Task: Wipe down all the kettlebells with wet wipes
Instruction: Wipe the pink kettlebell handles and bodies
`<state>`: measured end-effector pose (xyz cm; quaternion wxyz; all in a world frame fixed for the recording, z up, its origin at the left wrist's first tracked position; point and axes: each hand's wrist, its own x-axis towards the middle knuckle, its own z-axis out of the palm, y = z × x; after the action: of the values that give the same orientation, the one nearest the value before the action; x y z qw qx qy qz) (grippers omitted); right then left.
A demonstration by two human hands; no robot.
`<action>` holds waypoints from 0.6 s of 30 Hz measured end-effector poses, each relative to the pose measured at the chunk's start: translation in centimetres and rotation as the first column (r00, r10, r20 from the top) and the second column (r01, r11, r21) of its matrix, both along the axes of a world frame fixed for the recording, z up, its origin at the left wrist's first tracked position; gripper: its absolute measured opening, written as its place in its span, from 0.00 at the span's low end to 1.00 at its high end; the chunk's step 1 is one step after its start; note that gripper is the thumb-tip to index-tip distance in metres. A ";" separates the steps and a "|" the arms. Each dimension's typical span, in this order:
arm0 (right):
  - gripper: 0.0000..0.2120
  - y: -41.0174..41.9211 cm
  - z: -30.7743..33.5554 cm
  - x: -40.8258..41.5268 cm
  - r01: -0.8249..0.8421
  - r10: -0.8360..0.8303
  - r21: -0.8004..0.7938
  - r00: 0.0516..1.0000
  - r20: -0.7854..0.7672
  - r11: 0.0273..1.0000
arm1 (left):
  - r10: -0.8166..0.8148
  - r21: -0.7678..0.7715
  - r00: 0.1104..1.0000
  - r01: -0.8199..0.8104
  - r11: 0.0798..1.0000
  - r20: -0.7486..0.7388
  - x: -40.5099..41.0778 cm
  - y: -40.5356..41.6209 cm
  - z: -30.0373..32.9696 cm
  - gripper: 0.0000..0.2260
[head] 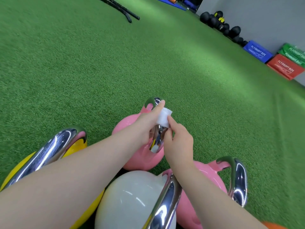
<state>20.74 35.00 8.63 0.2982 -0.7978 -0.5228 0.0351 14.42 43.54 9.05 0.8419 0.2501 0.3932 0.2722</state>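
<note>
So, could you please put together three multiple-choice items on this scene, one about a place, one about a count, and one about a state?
1. Where is the white wipe?
A. On the turf
B. On the chrome handle of the far pink kettlebell
C. On the yellow kettlebell

2. How many pink kettlebells are in view?
A. One
B. Two
C. Four

3. What is the right hand doing?
A. Pinching the wipe
B. Lying flat on the turf
C. Lifting the white kettlebell

Answers:
1 B, the wipe sits against the handle of the far pink kettlebell, the left hand beside it.
2 B, the far one and the near pink kettlebell.
3 A, its fingertips close on the wipe's edge.
</note>
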 end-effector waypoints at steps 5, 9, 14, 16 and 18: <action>0.18 -0.3 0.4 -0.2 -0.013 0.010 0.045 0.999 0.048 0.999 | 0.076 0.306 0.897 0.068 0.949 -0.435 1.1 -1.6 -0.8 0.23; 0.22 -0.3 0.7 -0.7 -0.060 0.059 0.039 0.998 0.022 0.997 | 0.413 0.513 0.676 -0.059 0.856 -0.611 -0.2 -2.2 -0.6 0.27; 0.25 0.0 0.6 -0.7 -0.094 0.093 0.006 0.993 0.073 0.996 | 0.556 0.795 0.741 -0.048 0.604 -0.378 -1.0 -3.7 -0.5 0.12; 0.24 0.0 0.5 -0.6 -0.084 0.083 0.019 0.995 0.053 0.996 | 0.414 0.736 0.826 0.002 0.677 -0.383 -0.6 -4.1 -0.7 0.05; 0.23 -0.1 0.5 -0.6 -0.061 0.060 0.032 0.998 0.034 0.998 | 0.334 0.658 0.841 0.034 0.753 -0.426 -0.4 -3.9 -1.2 0.08</action>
<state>20.19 34.90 9.16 0.3013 -0.7770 -0.5522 0.0226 14.06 39.63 7.85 0.5404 0.5524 0.5074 0.3812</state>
